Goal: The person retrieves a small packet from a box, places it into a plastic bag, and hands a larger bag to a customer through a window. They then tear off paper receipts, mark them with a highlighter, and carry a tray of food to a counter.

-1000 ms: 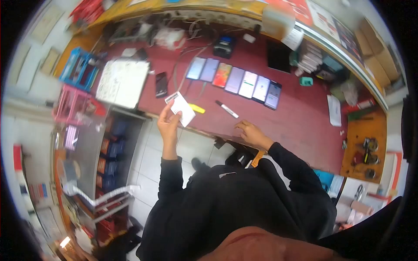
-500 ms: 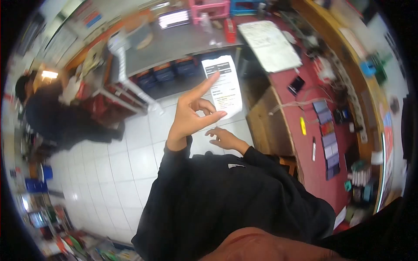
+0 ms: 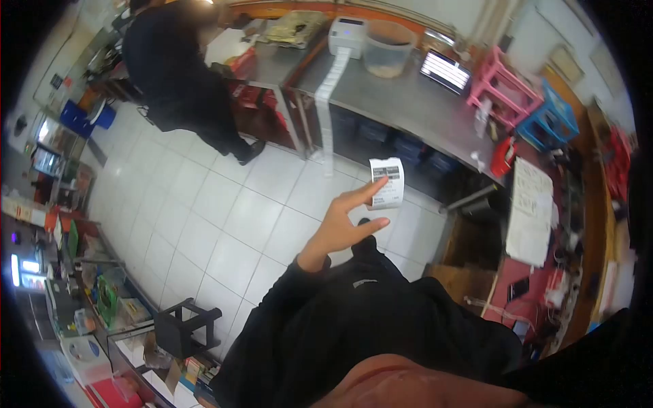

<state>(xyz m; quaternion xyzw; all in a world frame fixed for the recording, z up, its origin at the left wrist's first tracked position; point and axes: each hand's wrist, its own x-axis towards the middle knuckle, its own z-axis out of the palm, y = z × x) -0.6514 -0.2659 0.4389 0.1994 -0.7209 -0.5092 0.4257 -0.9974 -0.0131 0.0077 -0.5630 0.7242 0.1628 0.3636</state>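
Note:
My left hand (image 3: 347,221) holds a printed paper slip (image 3: 386,194) out in front of my dark clothing. The index finger lies across the front of the slip, while the thumb is spread away below it; the fingers behind the paper are mostly hidden. Dark header bands and small text show on the white slip, and its lower end looks curled. My right hand is out of view.
A person (image 3: 180,75) in dark clothes stands at the upper left. A white printer (image 3: 348,37) trails a long paper strip (image 3: 325,112) off the metal counter (image 3: 401,95). A black stool (image 3: 187,328) stands lower left; a red-topped table (image 3: 500,292) is at right.
The view has swung left, so the counter and printer sit further right. The slip appears shorter and more curled. My right hand has left the view.

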